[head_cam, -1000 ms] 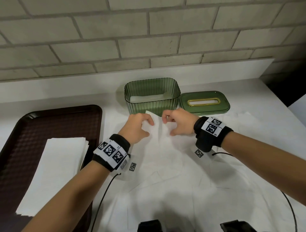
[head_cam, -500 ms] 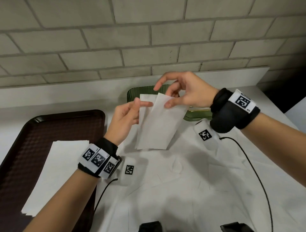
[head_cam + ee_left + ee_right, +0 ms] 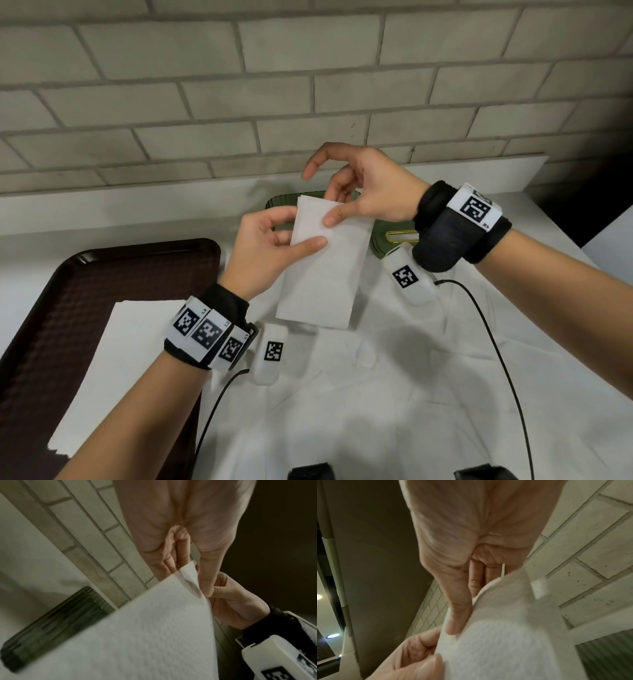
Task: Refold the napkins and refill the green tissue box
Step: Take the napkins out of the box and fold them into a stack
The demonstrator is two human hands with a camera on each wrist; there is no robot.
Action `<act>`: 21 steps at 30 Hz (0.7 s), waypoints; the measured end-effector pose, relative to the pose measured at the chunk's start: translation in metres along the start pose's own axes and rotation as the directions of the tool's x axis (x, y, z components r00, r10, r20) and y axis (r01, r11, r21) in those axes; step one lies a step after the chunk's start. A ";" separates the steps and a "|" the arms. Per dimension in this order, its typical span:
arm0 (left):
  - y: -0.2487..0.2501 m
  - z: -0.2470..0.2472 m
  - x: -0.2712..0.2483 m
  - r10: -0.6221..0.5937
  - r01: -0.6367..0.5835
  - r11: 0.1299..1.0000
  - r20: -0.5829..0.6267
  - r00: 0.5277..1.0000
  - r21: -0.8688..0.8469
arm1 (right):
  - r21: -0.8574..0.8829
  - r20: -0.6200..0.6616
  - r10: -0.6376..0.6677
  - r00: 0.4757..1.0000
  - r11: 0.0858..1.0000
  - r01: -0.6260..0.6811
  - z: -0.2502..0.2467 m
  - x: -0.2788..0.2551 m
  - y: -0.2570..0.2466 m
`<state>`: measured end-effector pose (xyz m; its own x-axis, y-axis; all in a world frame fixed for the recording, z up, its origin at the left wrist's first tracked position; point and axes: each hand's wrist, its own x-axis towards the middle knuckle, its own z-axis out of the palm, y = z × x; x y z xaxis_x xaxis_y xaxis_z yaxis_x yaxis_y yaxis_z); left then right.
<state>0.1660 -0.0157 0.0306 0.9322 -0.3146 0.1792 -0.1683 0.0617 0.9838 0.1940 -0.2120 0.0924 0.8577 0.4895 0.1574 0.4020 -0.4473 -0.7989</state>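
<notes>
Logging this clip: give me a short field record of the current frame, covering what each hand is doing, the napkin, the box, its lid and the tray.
left hand: pinches the napkin's upper left edge
right hand: pinches the napkin's top edge
napkin: folded white, held up above the table, hanging down
green tissue box: by the wall, mostly hidden behind napkin and hands
lid: off, lying right of the box
tray: dark brown, at left, holds a stack of napkins
table: covered in white cloth

Head view above, facing down-forward, wrist views close along palms, all sharing napkin [image 3: 322, 267]
</notes>
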 end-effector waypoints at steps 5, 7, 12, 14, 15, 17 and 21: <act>0.001 -0.001 0.000 -0.001 0.001 1.000 -0.022 1.000 0.006 | -0.037 -0.013 -0.008 1.000 0.999 0.008 0.000 0.003 0.001; 0.002 -0.002 0.000 0.007 -0.006 1.000 -0.024 1.000 0.022 | -0.104 -0.025 -0.019 1.000 0.994 0.017 0.000 0.003 0.002; 0.002 -0.004 0.004 0.018 -0.017 0.998 -0.022 1.000 0.060 | -0.217 0.114 0.018 0.993 0.976 0.008 -0.001 0.008 0.014; -0.002 -0.006 0.006 0.011 -0.009 0.998 -0.031 0.999 0.061 | -0.153 0.138 0.017 0.990 0.988 0.004 -0.001 0.009 0.022; -0.005 -0.007 0.008 -0.002 0.004 0.998 -0.029 1.000 0.063 | -0.116 0.112 0.011 0.994 0.993 0.002 -0.002 0.010 0.026; -0.013 -0.014 0.013 -0.037 0.037 0.996 0.002 0.999 0.076 | -0.062 -0.016 0.005 1.000 0.998 -0.005 -0.005 0.014 0.035; -0.025 -0.038 0.032 0.018 -0.013 0.976 -0.020 1.000 0.217 | 0.075 -0.388 0.088 0.917 0.995 -0.064 -0.019 0.019 0.062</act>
<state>0.2127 0.0085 0.0114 0.9353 -0.2944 0.1963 -0.2458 -0.1416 0.9589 0.2409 -0.2447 0.0567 0.9467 0.1193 0.2992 0.3211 -0.4201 -0.8487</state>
